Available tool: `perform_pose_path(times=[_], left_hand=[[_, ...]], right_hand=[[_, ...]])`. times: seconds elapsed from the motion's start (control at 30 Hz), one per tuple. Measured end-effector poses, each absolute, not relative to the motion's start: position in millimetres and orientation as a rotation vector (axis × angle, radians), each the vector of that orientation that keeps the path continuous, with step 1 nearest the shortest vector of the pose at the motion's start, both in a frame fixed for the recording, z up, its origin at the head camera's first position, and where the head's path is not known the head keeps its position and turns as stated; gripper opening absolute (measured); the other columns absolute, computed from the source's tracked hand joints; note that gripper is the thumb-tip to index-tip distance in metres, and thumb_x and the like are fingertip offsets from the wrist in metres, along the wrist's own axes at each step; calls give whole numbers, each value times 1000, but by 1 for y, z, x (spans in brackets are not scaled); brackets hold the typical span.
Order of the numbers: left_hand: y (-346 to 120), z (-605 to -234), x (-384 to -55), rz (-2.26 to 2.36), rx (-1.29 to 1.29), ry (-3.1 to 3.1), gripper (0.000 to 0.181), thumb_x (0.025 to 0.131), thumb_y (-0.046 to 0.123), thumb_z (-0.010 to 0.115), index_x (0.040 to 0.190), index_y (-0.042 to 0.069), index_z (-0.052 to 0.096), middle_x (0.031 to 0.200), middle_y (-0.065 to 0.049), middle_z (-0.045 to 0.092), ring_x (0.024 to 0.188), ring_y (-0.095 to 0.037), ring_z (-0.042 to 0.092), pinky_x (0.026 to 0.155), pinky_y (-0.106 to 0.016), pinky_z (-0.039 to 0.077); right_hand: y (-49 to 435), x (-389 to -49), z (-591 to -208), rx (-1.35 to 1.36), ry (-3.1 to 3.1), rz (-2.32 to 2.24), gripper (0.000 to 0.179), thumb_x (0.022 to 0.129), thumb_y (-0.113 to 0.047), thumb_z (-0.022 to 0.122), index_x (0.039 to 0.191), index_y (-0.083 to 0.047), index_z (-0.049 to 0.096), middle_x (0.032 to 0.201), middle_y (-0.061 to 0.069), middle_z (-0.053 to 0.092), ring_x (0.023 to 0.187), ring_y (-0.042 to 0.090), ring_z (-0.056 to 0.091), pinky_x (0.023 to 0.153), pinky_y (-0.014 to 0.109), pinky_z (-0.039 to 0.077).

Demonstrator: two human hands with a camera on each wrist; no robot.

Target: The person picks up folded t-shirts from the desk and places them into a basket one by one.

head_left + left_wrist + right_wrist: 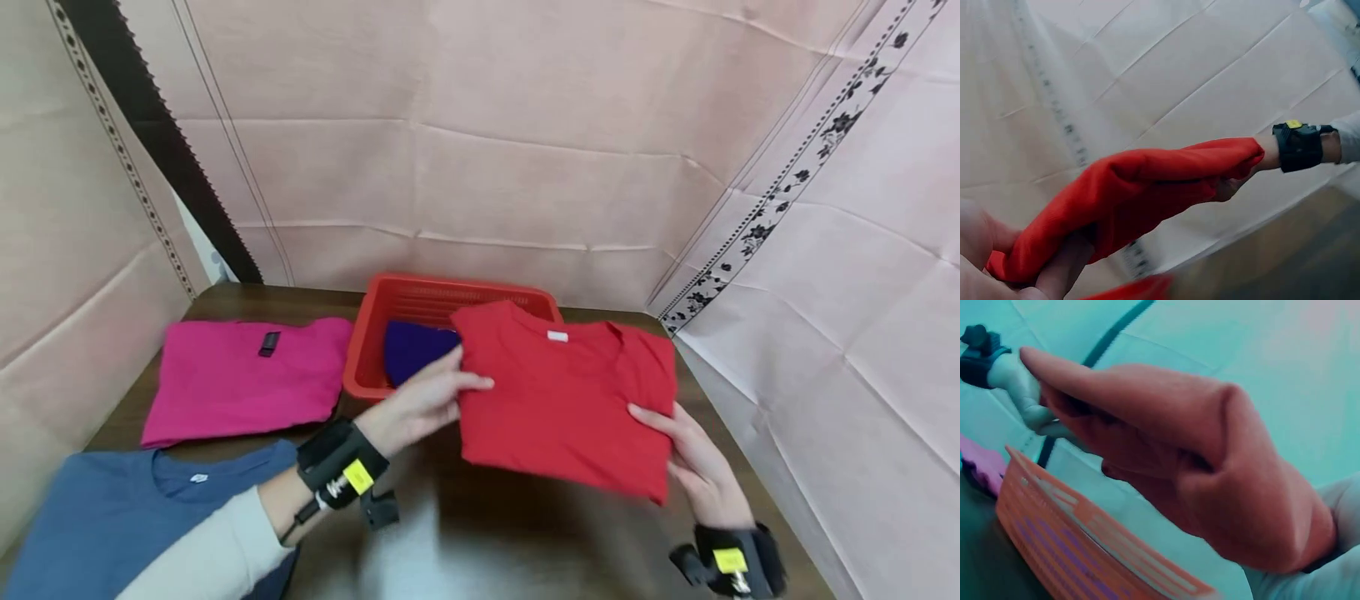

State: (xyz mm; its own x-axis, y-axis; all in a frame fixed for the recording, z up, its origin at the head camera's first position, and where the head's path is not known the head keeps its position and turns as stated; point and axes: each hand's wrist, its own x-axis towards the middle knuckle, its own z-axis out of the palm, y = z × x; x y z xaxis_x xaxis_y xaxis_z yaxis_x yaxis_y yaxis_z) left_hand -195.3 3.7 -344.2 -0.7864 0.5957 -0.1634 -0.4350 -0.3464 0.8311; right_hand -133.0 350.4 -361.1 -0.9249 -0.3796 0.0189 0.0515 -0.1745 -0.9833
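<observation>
A folded red T-shirt (pixel 566 400) with a white neck label is held off the table between both hands. My left hand (pixel 423 400) grips its left edge, thumb on top and fingers underneath. At its right edge my right hand (pixel 697 467) pinches the cloth, the thumb over the front. In the left wrist view the red shirt (pixel 1141 181) sags in thick folds between the hands; the right wrist view shows its layered edge (pixel 1166 419) above the basket. Behind the shirt stands a red plastic basket (pixel 360 358), partly covered by it, with dark purple cloth (pixel 416 350) inside.
A folded magenta T-shirt (pixel 247 383) lies left of the basket. Nearer, a blue T-shirt (pixel 112 517) lies at the table's left front, partly beneath my left forearm. Pale cloth walls (pixel 525 167) enclose the back and sides of the brown wooden table (pixel 480 533).
</observation>
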Motion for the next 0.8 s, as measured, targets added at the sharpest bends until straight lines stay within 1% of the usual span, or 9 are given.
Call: perform_pose_path(times=[0.07, 0.13, 0.23, 0.37, 0.43, 0.53, 0.63, 0.7, 0.8], left_hand=[[-10, -339, -210, 2173, 182, 1303, 80, 88, 2, 53, 149, 32, 10, 142, -6, 37, 120, -19, 45, 95, -37, 47], [-22, -335, -226, 2190, 151, 1359, 75, 90, 3, 50, 149, 31, 13, 141, -6, 38, 120, -19, 44, 91, -34, 48], [-41, -335, -250, 2192, 79, 1452, 76, 91, 6, 49, 150, 31, 7, 136, -3, 37, 116, -15, 42, 88, -30, 45], [-59, -342, -281, 2183, 11, 1569, 70, 91, 10, 47, 149, 28, 12, 125, -3, 38, 110, -17, 42, 88, -32, 41], [-63, -349, -294, 2177, -16, 1620, 64, 91, 9, 45, 146, 25, 18, 123, -5, 38, 109, -19, 42, 88, -35, 40], [-65, -364, -310, 2134, -67, 1701, 69, 88, 8, 43, 148, 23, 14, 134, -8, 32, 113, -23, 37, 93, -38, 36], [-67, -380, -319, 2052, -122, 1785, 80, 84, 6, 42, 151, 22, 0, 147, -10, 21, 120, -25, 30, 100, -41, 30], [-68, -389, -322, 1973, -138, 1866, 82, 84, 5, 42, 150, 18, -5, 153, -11, 12, 125, -26, 24, 105, -43, 26], [-69, -399, -322, 1857, -113, 1965, 82, 86, 2, 41, 148, 11, -12, 156, -12, -1, 132, -28, 14, 112, -46, 19]], right_hand=[[327, -154, -351, 115, 1538, -2329, 40, 95, -14, 50, 131, -22, 38, 119, 2, 56, 105, 21, 55, 83, 35, 53], [308, -178, -351, 172, 1529, -2341, 48, 92, -16, 54, 134, -22, 31, 122, 3, 51, 108, 22, 53, 84, 37, 53], [285, -212, -352, 188, 1520, -2346, 56, 89, -18, 60, 135, -22, 28, 128, 5, 45, 112, 23, 50, 86, 38, 52], [262, -253, -357, 176, 1509, -2351, 62, 86, -16, 63, 137, -22, 28, 134, 5, 40, 119, 25, 44, 87, 38, 52], [254, -269, -362, 201, 1515, -2343, 64, 85, -15, 65, 137, -23, 28, 135, 5, 39, 120, 25, 42, 86, 39, 52], [244, -285, -372, 293, 1555, -2294, 65, 82, -15, 68, 135, -25, 32, 133, 4, 41, 118, 25, 43, 85, 40, 51], [239, -293, -384, 386, 1573, -2227, 64, 82, -14, 67, 136, -26, 34, 131, 4, 44, 114, 26, 46, 85, 43, 49], [237, -295, -391, 448, 1583, -2177, 64, 82, -13, 66, 136, -27, 35, 130, 5, 46, 112, 26, 49, 88, 45, 48], [233, -297, -397, 444, 1637, -2117, 66, 85, -8, 60, 141, -25, 31, 132, 9, 45, 114, 28, 48, 95, 47, 44]])
